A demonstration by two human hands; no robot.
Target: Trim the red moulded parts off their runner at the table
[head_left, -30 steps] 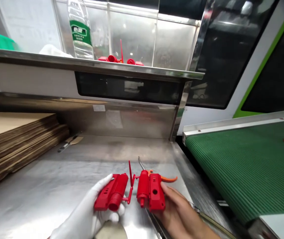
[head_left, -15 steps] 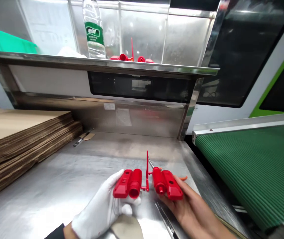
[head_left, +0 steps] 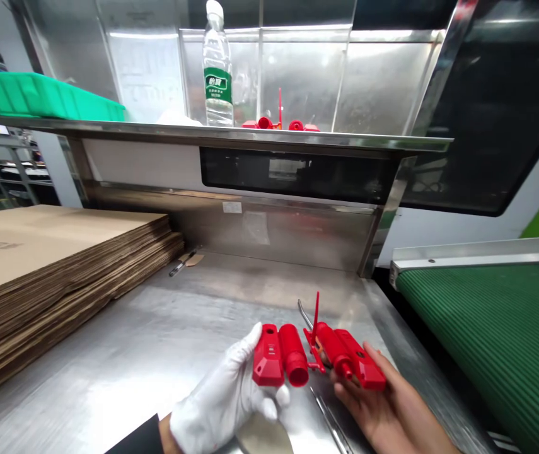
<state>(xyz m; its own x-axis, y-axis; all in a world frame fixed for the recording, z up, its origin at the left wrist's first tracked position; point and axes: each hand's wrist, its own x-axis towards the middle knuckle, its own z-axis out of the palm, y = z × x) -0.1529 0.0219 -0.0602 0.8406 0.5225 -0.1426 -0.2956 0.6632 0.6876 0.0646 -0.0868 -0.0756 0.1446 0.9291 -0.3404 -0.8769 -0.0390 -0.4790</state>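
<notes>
My left hand (head_left: 231, 384), in a white glove, grips the left half of a red plastic moulding, a faceted block (head_left: 268, 356) beside a hollow cylinder (head_left: 294, 356). Bare, my right hand (head_left: 392, 403) is closed round the right half, a nozzle-ended cylinder (head_left: 334, 350) with a block (head_left: 362, 359) alongside. Between the halves, a thin red runner (head_left: 316, 321) sticks upward. The right half sits tilted against the left; whether the runner still joins both, I cannot tell. Under the hands lie a slim metal tool (head_left: 330, 419), a bent metal rod (head_left: 305, 312) and a round greyish disc (head_left: 266, 438), partly hidden.
Stacked flat cardboard (head_left: 75, 252) fills the left of the steel table (head_left: 146, 340). A pen (head_left: 177, 268) lies near it. The shelf (head_left: 250, 133) above bears a green bin (head_left: 46, 94), a water bottle (head_left: 218, 75) and similar red parts (head_left: 292, 125). A green conveyor belt (head_left: 496, 315) runs at right.
Both hands and the red moulding appear further right in view, as does the whole scene. The right half has turned and tilts relative to the left, and the runner leans.
</notes>
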